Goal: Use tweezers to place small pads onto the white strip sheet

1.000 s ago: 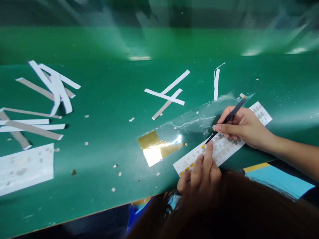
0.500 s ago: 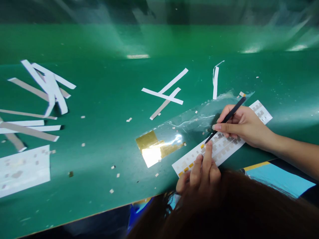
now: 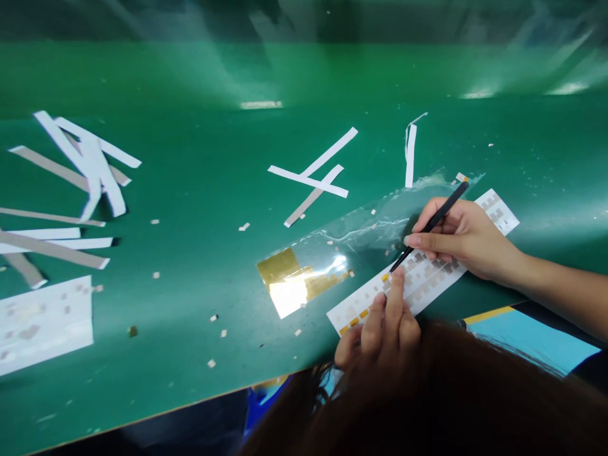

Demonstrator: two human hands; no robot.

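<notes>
A pair of black tweezers (image 3: 441, 215) is pinched in my right hand (image 3: 470, 239). Its tip points down at a small amber piece (image 3: 384, 277) on a white strip sheet (image 3: 338, 314) marked with rows of grey squares. My left hand (image 3: 387, 326) rests on the same sheet with its fingers stretched out, one fingertip close to the tweezers' tip. More amber pieces (image 3: 354, 322) lie along the sheet's near-left edge. Beyond the sheet is a clear film (image 3: 356, 225), with an amber film (image 3: 278, 267) at its left end. Hair hides the left wrist.
White and grey paper strips lie crossed in the middle (image 3: 308, 182) and piled at the left (image 3: 92, 161). Another white sheet (image 3: 47, 342) is at the lower left. Tiny scraps dot the green table (image 3: 190, 190). Hair (image 3: 427, 392) covers the lower right.
The view has shifted slightly, so things at the left appear a little further left. Both hands and the tweezers hold almost the same place on the sheet.
</notes>
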